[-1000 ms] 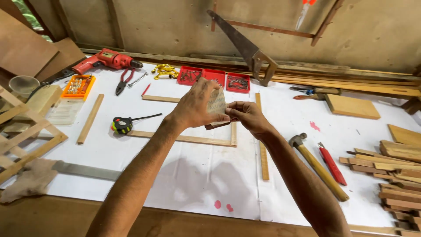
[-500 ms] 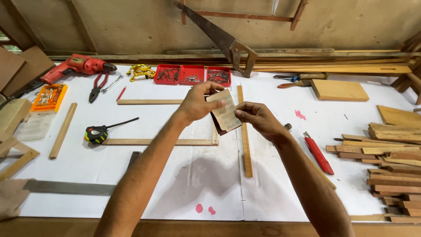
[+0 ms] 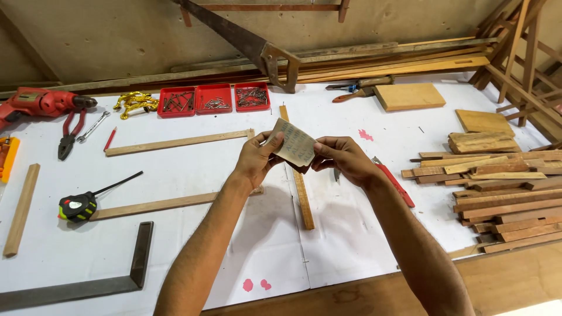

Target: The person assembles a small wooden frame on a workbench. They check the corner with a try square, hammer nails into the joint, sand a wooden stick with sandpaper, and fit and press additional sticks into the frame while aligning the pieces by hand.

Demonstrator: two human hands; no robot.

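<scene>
Both hands hold a small folded sheet of sandpaper (image 3: pixel 294 146) above the white-covered bench. My left hand (image 3: pixel 256 159) pinches its left edge with thumb and fingers. My right hand (image 3: pixel 342 159) grips its right edge. The sheet's pale printed back faces me. Directly under the hands lies a thin wooden strip (image 3: pixel 297 175) running front to back. Two longer strips (image 3: pixel 175 142) (image 3: pixel 158 205) lie crosswise to the left of it.
A tape measure (image 3: pixel 77 206) and steel square (image 3: pixel 99 281) lie at left. Red trays of nails (image 3: pixel 213 98), pliers (image 3: pixel 69 131), a red drill (image 3: pixel 35 102) and a handsaw (image 3: pixel 252 47) sit at the back. Stacked wood offcuts (image 3: pixel 497 187) fill the right; a red-handled tool (image 3: pixel 395 181) lies by my right wrist.
The view has shifted so the bench items sit further left. My hands stay together on the sandpaper, which has turned its printed back more toward me.
</scene>
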